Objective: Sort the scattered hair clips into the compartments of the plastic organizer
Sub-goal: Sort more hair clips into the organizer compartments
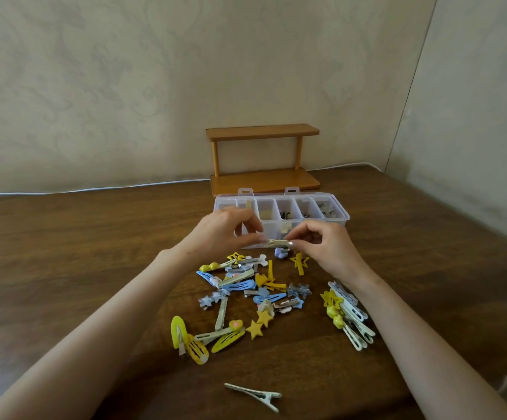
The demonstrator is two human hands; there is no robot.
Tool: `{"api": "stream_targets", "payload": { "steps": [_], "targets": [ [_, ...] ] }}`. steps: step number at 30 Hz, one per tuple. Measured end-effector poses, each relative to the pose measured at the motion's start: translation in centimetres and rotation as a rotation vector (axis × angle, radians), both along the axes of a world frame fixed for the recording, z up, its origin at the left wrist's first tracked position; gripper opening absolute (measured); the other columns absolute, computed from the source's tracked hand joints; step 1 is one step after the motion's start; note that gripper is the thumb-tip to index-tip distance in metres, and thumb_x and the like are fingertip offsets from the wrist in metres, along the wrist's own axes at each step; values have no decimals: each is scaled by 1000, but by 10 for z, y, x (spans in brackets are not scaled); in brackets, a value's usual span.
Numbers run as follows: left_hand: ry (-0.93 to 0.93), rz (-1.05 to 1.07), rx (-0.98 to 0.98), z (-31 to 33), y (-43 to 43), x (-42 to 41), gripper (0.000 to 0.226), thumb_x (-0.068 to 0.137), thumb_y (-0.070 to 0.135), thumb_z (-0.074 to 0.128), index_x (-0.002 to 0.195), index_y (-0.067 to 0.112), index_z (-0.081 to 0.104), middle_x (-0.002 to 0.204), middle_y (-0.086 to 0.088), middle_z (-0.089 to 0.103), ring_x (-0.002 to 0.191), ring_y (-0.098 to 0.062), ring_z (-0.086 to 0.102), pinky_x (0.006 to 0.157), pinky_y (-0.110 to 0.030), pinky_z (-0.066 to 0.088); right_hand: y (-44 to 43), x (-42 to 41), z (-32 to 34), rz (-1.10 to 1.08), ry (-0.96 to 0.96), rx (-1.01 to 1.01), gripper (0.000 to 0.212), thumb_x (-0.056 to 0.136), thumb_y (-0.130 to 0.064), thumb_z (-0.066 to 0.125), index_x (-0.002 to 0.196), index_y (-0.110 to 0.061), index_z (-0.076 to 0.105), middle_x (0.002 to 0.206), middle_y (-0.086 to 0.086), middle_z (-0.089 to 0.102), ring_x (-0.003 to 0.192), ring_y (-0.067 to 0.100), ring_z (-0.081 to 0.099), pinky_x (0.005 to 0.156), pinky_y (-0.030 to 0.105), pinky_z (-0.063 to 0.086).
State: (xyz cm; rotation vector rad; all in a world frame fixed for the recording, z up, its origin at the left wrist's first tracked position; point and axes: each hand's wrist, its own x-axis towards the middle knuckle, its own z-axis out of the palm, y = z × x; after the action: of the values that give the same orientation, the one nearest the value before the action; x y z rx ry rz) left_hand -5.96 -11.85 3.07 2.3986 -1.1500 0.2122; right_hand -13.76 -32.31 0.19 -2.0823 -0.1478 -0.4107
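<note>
Table [64, 253]: dark brown wood, filling the lower view, set against a pale patterned wall.
Shelf [262, 159]: small two-tier wooden stand at the table's far edge, just behind the organizer.
Plastic organizer [341, 218]: clear box with a row of open compartments, lying in front of the shelf; several right-hand compartments hold dark and pale clips, too small to tell apart.
Scattered hair clips [240, 286]: yellow, blue and pale green pieces, stars and snap clips among them, heaped on the table between the forearms, nearer than the organizer.
Side pile [350, 316]: pale alligator clips with yellow shapes, just beside the right forearm.
Left hand [224, 231]: fingers pinched on one end of the held clip.
Right hand [325, 244]: fingers pinched on the other end.
Held clip [276, 243]: pale and slim, lying level between both hands, above the heap, in front of the organizer.
Lone clip [253, 396]: pale alligator clip, well apart, nearest the camera.
</note>
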Motion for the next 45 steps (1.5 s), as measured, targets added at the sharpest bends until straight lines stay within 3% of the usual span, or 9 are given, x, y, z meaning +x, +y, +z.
{"api": "stream_targets", "payload": {
  "steps": [5, 10, 12, 15, 18, 24, 36, 42, 45],
  "targets": [
    [-35, -31, 29, -2, -6, -4, 30, 79, 49, 58, 96, 24, 63, 88, 10, 62, 77, -5, 53, 70, -34, 52, 3, -2, 3, 36, -39, 41, 10, 82, -8, 70, 84, -19, 69, 78, -6, 66, 69, 0, 60, 64, 16, 48],
    [-49, -31, -174, 5, -4, -6, 16, 81, 32, 66, 90, 19, 62, 84, 6, 63, 72, -9, 55, 64, -25, 48, 2, 1, -2, 20, -12, 79, 21, 82, -11, 70, 101, -19, 64, 87, 4, 65, 79, 14, 62, 69, 21, 52],
    [-75, 10, -251, 9, -2, -5, 14, 80, 27, 67, 90, 21, 60, 81, 8, 61, 70, -6, 54, 61, -17, 43, 3, 2, -4, 10, 7, 4, 27, 82, -11, 70, 105, -20, 60, 85, 2, 63, 74, 13, 59, 66, 20, 49],
    [-134, 138, -359, 13, 4, 0, 16, 80, 24, 70, 92, 19, 61, 75, 14, 55, 65, -2, 49, 59, -10, 38, 5, 2, -8, 36, 24, -151, 19, 83, -17, 70, 100, -20, 65, 82, -4, 63, 68, 9, 54, 63, 18, 43],
    [-218, 275, -415, 13, 13, 7, 18, 79, 22, 71, 92, 15, 63, 76, 8, 57, 66, -7, 50, 60, -19, 41, 6, 2, -9, 66, 25, -260, 7, 84, -20, 70, 91, -22, 70, 86, -4, 65, 73, 8, 55, 68, 23, 45],
    [-182, 491, -334, 3, 22, 17, 20, 79, 27, 71, 93, 15, 63, 79, 6, 60, 74, -16, 55, 64, -35, 50, 6, 2, -7, 56, -9, -317, 8, 85, -23, 68, 91, -19, 72, 94, -8, 67, 91, 5, 59, 82, 27, 50],
    [-178, 568, -224, 0, 21, 16, 35, 77, 45, 66, 95, 15, 60, 83, 6, 56, 80, -12, 49, 62, -27, 36, 5, 1, -5, 45, 0, -294, 9, 86, -22, 66, 92, -19, 72, 93, -10, 68, 91, 3, 60, 84, 30, 51],
    [-175, 503, -229, 11, 20, 10, 24, 82, 37, 65, 90, 15, 59, 80, 5, 57, 74, -12, 50, 52, -18, 33, 6, 0, -3, 37, 8, -301, 9, 87, -22, 66, 93, -18, 72, 93, -9, 68, 89, 3, 59, 81, 26, 50],
    [-139, 484, -200, 13, 22, 4, 17, 84, 33, 64, 85, 18, 56, 75, 7, 55, 70, -12, 50, 53, -22, 35, 5, 0, -3, 38, 13, -300, 9, 87, -22, 66, 93, -18, 71, 93, -9, 67, 90, 3, 59, 80, 26, 49]
  ]
}}
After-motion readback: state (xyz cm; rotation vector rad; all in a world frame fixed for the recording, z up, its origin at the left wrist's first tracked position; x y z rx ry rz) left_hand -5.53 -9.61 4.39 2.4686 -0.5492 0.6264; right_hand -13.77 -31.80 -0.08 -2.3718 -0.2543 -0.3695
